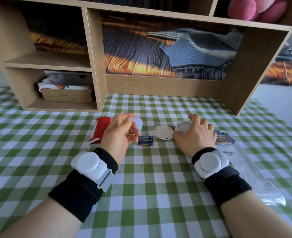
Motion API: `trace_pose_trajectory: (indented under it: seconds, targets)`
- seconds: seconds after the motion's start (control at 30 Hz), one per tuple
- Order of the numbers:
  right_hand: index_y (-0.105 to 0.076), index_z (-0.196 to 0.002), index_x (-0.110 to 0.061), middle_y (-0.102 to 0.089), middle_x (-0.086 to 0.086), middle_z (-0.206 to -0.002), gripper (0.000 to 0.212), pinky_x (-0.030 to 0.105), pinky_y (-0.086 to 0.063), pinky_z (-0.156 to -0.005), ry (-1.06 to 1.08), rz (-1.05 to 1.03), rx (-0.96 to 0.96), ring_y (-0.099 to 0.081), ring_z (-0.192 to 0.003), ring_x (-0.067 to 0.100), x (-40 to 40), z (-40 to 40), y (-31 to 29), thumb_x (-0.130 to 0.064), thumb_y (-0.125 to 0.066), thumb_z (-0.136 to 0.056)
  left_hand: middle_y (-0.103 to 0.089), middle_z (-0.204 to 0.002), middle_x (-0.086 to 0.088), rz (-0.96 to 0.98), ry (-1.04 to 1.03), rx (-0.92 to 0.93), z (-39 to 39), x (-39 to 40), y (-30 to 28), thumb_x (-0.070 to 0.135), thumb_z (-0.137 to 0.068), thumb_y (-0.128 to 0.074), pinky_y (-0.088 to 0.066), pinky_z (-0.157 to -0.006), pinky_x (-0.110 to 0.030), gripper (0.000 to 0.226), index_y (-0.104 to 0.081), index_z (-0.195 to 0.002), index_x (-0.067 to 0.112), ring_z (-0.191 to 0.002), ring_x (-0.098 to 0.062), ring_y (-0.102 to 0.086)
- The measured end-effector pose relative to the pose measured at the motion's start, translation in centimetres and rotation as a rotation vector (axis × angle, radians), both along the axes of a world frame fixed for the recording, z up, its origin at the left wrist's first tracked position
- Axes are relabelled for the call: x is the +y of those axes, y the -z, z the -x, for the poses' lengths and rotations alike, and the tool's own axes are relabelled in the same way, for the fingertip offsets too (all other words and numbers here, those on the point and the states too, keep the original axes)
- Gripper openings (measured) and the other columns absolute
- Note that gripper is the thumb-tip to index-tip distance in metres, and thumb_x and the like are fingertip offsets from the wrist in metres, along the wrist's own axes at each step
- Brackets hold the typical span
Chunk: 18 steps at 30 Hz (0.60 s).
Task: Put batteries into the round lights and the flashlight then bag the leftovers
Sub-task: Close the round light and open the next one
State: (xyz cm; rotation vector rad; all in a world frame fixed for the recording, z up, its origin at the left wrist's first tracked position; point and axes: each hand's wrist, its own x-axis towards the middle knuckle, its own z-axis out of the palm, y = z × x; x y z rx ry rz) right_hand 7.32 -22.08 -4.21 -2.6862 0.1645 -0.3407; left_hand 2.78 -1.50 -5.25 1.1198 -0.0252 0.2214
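two hands work over a desk (159, 186) covered in green-and-white check cloth. the left hand (119, 134), centre-left of the frame, is raised palm-inward with fingers loosely curled and nothing visibly pinched between them; behind it a white round light (138, 122) lies partly hidden. the right hand (196, 134), centre-right, curls its fingers round a second round light (182, 127), white and tilted, its open back turned up — the grip covers most of it. between the two hands a round white back cover (163, 132) lies flat on the cloth, apart from both lights. just left of it and below the left fingers sits a small pack of blue batteries (145, 140). a red flashlight (100, 129) lies at the left of the group, partly hidden by the left hand. more blue batteries (225, 139) lie in a loose cluster to the right of the right hand, and one single battery (227, 153) rests lower, on the upper end of a clear plastic bag (255, 179) that stretches toward the lower right. both wrists carry white sensor units on black bands. a wooden shelf unit (93, 57) stands across the top of the frame — a woven basket (67, 95) in its lower-left compartment.
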Motion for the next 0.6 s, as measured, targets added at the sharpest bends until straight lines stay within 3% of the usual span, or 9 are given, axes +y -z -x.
trace_pose_trajectory:
  seconds: [0.17,0.27,0.43,0.6]
  targets:
    - [-0.040,-0.137,-0.025,-0.046,0.004,-0.137,0.058,0.042,-0.030,-0.104,-0.118,-0.059,-0.206,-0.036,-0.126,0.028,0.9,0.5,-0.5,-0.045,-0.058,-0.085,-0.056,-0.084,-0.010,0.021,-0.026,-0.019,-0.2,0.2,-0.4,0.021,-0.089,-0.057,-0.046,-0.054,-0.028,0.025,-0.059,-0.109,0.006,-0.064,-0.018,-0.060]
    - [-0.042,-0.137,-0.026,-0.048,-0.001,-0.133,0.054,0.039,-0.032,-0.104,-0.262,-0.081,-0.231,-0.037,-0.126,0.025,2.3,0.9,-0.8,-0.041,-0.058,-0.088,-0.057,-0.083,-0.009,0.041,-0.064,-0.024,-0.1,0.8,-0.9,0.015,-0.098,-0.051,-0.045,-0.057,-0.028,0.017,-0.059,-0.111,0.007,-0.066,-0.018,-0.059]
    - [-0.043,-0.140,-0.028,-0.049,-0.004,-0.141,0.053,0.039,-0.031,-0.108,-0.496,-0.010,-0.118,-0.032,-0.133,0.023,6.4,1.1,-1.3,-0.044,-0.055,-0.091,-0.059,-0.078,-0.006,0.134,-0.161,-0.050,-0.1,2.7,-1.2,0.011,-0.102,-0.042,-0.046,-0.056,-0.026,0.017,-0.058,-0.107,0.008,-0.064,-0.016,-0.056]
    - [-0.037,-0.144,-0.030,-0.043,0.001,-0.148,0.060,0.040,-0.027,-0.110,-0.523,0.081,0.042,-0.027,-0.138,0.027,10.4,0.4,-0.7,-0.048,-0.055,-0.089,-0.059,-0.075,-0.006,0.152,-0.193,-0.033,-0.2,3.0,-1.0,0.010,-0.103,-0.041,-0.047,-0.056,-0.025,0.018,-0.058,-0.108,0.008,-0.060,-0.015,-0.058]
